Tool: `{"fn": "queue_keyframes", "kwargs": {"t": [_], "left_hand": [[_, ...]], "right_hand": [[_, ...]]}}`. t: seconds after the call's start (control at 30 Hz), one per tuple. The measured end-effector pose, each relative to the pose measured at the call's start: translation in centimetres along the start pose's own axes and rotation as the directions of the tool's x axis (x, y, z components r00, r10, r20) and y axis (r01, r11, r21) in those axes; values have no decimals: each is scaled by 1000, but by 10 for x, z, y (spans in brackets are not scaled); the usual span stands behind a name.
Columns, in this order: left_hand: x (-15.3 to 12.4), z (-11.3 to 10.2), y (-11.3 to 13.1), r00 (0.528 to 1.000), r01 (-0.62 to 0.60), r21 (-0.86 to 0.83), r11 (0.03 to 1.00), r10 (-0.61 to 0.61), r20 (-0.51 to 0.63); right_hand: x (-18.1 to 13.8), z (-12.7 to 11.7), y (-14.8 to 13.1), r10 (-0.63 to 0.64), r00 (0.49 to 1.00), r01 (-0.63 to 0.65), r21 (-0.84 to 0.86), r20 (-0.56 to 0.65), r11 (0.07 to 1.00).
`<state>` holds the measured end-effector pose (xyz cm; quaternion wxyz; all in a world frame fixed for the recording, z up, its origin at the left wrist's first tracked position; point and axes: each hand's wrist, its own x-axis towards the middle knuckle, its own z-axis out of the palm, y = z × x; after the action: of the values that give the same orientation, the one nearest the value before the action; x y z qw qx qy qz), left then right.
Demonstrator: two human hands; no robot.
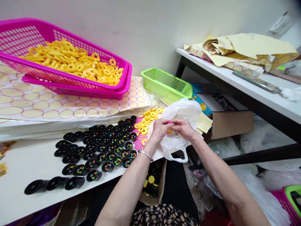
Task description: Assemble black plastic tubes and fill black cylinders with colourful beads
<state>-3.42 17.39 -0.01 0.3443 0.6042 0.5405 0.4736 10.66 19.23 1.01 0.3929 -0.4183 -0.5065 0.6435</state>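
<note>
My left hand and my right hand meet at the table's right end, fingers pinched together on a small pink piece over a white plastic bag. A silver bracelet sits on my left wrist. Just left of my hands lie loose yellow rings and a patch of small pink discs. Farther left, several black cups with coloured beads inside stand in rows on the white table.
A pink basket full of yellow rings rests on sticker sheets at the back left. An empty green basket stands behind the bag. A cardboard box, a black-framed side table with yellow paper, and floor clutter lie right.
</note>
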Motion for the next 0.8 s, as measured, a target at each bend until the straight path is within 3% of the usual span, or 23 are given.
{"fn": "queue_keyframes", "kwargs": {"t": [0.2,0.37,0.43,0.6,0.8], "left_hand": [[-1,-1,-7,993,-26,14,1000,28,-116],[-9,2,-11,996,-77,72,994,80,-48],[-9,6,-10,997,-64,90,994,67,-41],[-4,12,-4,996,45,147,988,-32,-86],[-4,11,-5,991,82,130,988,-67,-114]], "right_hand": [[8,-3,4,19,993,0,166,-114,986],[8,0,0,-46,987,84,254,-151,963],[5,8,-1,-94,981,138,266,-172,954],[-2,30,2,-214,945,248,114,-245,962],[-8,38,8,-219,934,285,219,-283,933]]}}
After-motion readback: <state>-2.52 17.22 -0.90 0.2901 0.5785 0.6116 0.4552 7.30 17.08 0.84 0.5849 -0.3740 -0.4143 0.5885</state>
